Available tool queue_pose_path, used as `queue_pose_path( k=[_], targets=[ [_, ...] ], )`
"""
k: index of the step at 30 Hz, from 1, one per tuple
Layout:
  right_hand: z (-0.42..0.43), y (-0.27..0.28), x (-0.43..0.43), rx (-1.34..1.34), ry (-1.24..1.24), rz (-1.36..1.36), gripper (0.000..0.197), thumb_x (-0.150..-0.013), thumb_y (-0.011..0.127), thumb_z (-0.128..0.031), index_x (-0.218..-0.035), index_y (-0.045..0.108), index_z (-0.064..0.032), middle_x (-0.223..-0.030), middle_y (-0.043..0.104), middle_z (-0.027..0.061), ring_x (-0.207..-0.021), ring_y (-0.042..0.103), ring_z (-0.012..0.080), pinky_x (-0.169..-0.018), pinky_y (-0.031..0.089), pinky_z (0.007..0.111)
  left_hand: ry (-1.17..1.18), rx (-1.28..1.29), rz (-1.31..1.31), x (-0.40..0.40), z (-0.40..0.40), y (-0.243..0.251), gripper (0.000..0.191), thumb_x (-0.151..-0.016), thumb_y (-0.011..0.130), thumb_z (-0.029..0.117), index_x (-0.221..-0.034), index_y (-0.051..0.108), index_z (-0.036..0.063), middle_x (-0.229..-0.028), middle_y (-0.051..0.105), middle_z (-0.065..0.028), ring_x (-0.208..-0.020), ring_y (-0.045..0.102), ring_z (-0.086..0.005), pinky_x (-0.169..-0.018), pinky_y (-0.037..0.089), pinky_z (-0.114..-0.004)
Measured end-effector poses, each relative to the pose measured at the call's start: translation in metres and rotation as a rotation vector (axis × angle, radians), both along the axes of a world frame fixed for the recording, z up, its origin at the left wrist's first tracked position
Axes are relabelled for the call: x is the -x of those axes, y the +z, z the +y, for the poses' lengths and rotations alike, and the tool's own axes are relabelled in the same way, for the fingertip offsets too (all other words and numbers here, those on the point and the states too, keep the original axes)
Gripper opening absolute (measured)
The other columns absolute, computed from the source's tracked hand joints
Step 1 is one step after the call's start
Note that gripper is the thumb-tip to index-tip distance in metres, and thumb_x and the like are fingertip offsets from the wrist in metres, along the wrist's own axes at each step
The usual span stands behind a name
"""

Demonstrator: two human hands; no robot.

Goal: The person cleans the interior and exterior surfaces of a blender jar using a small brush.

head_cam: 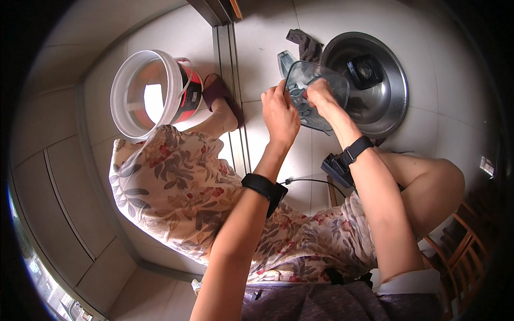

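My left hand (281,114) grips the rim of a translucent grey plastic jug (340,86), which is tilted so that its mouth faces me. Inside the mouth, my right hand (320,94) is closed around a slim tool (304,94) with a bit of red showing; its full shape is hidden by the fingers. White bits show by the fingertips. What looks like the jug's handle (286,62) sticks out at the far left. Just right of the jug, a steel basin (395,108) holds a black squarish part (364,72) with a round centre.
A dark grey cloth (306,45) lies on the tiles beside the basin. At left stands a white plastic bucket (116,92) of water, near my slippered foot (223,104). A metal door track (231,64) crosses the floor. A wooden chair (461,248) is at lower right.
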State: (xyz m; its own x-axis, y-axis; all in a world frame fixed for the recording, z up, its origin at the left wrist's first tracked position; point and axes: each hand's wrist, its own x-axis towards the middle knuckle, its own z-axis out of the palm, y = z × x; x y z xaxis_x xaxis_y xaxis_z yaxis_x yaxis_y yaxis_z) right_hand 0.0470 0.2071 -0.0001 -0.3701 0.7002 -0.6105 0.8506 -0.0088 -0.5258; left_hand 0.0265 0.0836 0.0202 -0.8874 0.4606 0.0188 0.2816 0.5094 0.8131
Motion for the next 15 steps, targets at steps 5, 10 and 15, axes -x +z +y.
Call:
queue_pose_path(
  k=[5, 10, 15],
  targets=[
    [-0.01, 0.053, -0.011, 0.317, -0.358, 0.377, 0.017, -0.083, 0.054, -0.004, -0.088, 0.063, 0.0094, -0.074, 0.062, 0.0102, -0.052, 0.054, 0.0114, -0.044, 0.039, 0.024, 0.008, 0.029, -0.001, 0.003, -0.006, 0.0, 0.027, -0.093, 0.047, 0.01, -0.114, 0.058, -0.0037, -0.098, 0.058, -0.0189, -0.09, 0.05, -0.0348, -0.081, 0.041, -0.042],
    [-0.012, 0.116, -0.037, 0.275, -0.199, 0.528, 0.02, -0.089, 0.047, -0.004, -0.093, 0.063, 0.0078, -0.068, 0.057, 0.0041, -0.048, 0.042, 0.0043, -0.042, 0.032, 0.021, 0.009, 0.044, -0.025, 0.002, -0.003, -0.001, 0.029, -0.089, 0.05, 0.004, -0.116, 0.058, -0.0002, -0.099, 0.057, -0.0163, -0.092, 0.05, -0.0326, -0.083, 0.042, -0.041],
    [-0.005, 0.127, -0.036, -0.314, 0.505, 0.106, 0.022, -0.086, 0.047, -0.003, -0.095, 0.065, 0.0044, -0.083, 0.066, 0.0192, -0.067, 0.063, 0.027, -0.058, 0.05, 0.035, 0.003, 0.064, -0.038, 0.003, -0.001, -0.001, 0.029, -0.089, 0.05, 0.004, -0.116, 0.058, -0.0001, -0.099, 0.056, -0.0161, -0.092, 0.049, -0.0328, -0.083, 0.041, -0.041]
  ],
)
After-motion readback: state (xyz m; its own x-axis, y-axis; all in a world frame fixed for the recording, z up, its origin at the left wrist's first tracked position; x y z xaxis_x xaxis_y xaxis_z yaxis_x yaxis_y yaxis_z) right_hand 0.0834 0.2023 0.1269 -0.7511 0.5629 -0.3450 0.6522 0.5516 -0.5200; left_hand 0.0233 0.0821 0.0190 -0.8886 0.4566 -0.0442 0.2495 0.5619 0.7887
